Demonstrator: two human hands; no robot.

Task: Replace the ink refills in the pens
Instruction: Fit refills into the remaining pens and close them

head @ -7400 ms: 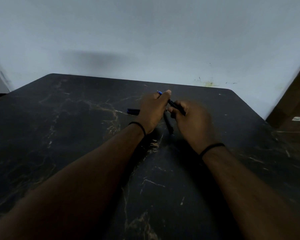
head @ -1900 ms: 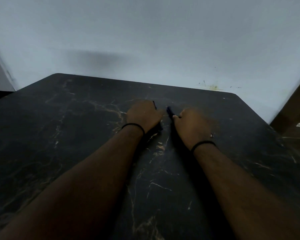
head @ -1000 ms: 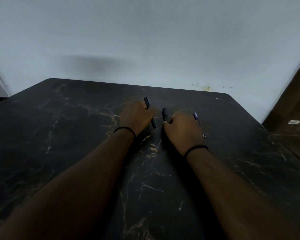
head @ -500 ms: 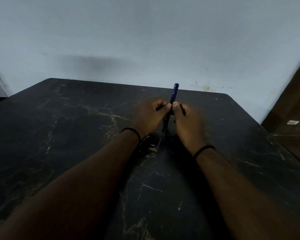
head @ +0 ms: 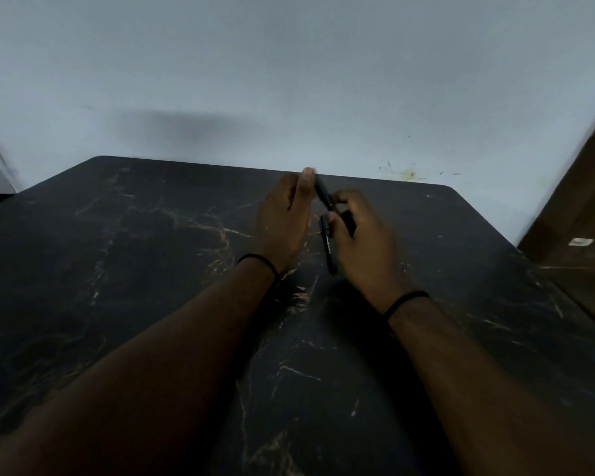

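Note:
My left hand [head: 282,218] and my right hand [head: 361,245] meet above the middle of the black marble table [head: 117,269]. Between them slants a dark pen [head: 325,197]; my left fingertips pinch its upper end and my right fingers close on its lower part. A second dark blue pen [head: 327,247] lies lengthwise along the inner side of my right hand, whether held or resting on the table I cannot tell. The picture is dim and the pens' details are blurred.
A pale wall [head: 289,80] rises behind the table's far edge, with a small yellow stain at the right. A brown wooden surface [head: 584,218] stands at the right side. Both wrists wear thin black bands.
Half a second ago both hands held one blue pen upright between them. Now the held pen slants up to the left and my left hand has risen; a second pen shows beside my right hand.

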